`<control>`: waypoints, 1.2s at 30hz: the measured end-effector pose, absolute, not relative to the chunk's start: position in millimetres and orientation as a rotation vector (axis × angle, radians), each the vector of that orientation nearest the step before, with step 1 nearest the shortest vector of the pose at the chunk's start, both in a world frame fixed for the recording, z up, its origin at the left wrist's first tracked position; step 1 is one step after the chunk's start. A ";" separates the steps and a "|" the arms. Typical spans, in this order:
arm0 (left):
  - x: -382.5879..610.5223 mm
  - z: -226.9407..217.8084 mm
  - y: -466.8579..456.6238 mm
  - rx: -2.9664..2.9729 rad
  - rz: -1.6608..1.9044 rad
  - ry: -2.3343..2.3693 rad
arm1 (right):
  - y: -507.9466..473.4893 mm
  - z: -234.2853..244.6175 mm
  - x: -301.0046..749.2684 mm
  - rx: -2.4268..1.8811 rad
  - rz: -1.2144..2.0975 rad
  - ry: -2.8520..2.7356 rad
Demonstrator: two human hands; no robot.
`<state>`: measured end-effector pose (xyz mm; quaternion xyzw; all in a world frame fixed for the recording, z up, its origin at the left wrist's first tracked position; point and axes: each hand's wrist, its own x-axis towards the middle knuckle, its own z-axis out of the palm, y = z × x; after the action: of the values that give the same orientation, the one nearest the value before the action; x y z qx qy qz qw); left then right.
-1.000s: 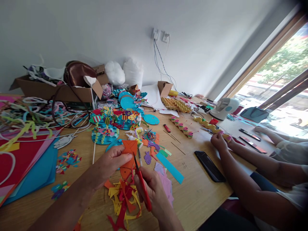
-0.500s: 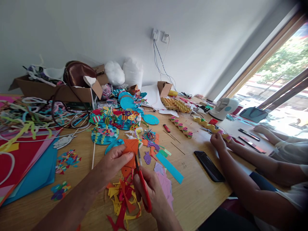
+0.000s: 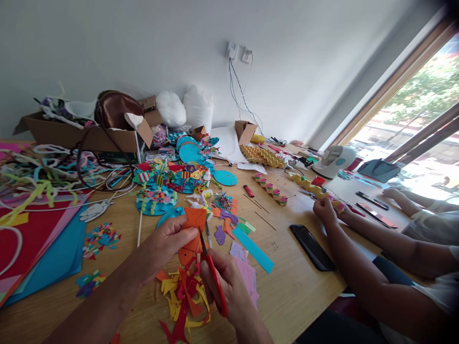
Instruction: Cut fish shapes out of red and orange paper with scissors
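Observation:
My left hand [image 3: 172, 243] pinches a piece of orange paper [image 3: 194, 220] with drawn lines, the thumb on top. Red-handled scissors [image 3: 216, 283] are in my right hand [image 3: 229, 286], its fingers in the loops. Their dark blades point up at the right edge of the paper, close to my left thumb. Below the hands lies a heap of red, yellow and orange paper scraps [image 3: 185, 306]. Purple paper pieces [image 3: 245, 277] rest just right of my right hand. A small purple paper fish [image 3: 220, 235] and a blue paper strip [image 3: 256, 253] lie beyond.
Coloured paper sheets [image 3: 60, 267] are stacked at left, below tangled pipe cleaners [image 3: 46, 167]. Blue discs with paper fish [image 3: 157, 199] fill the middle. A black phone [image 3: 311, 247] lies at right, near another person's hands [image 3: 325, 212] holding a yellow egg-carton strip [image 3: 304, 185].
The scissors have shifted very slightly at the orange paper's right edge. My left hand keeps its grip, and the lower part of the paper has tilted a little.

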<state>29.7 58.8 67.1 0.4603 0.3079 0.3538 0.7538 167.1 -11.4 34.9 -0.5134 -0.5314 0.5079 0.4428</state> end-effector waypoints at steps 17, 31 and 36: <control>26.2 68.4 62.6 1.118 0.788 0.716 | -11.7 35.6 168.6 -1.322 1.147 -1.424; 24.7 66.8 63.7 1.130 0.747 0.664 | -9.5 36.0 167.5 -1.386 1.100 -1.454; 23.5 67.2 64.2 1.100 0.724 0.661 | -11.3 34.4 169.2 -1.388 1.084 -1.490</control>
<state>23.5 64.2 67.2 0.5016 0.3013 0.3299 0.7408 169.2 -11.3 34.4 -0.5502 -0.5905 0.4294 0.4053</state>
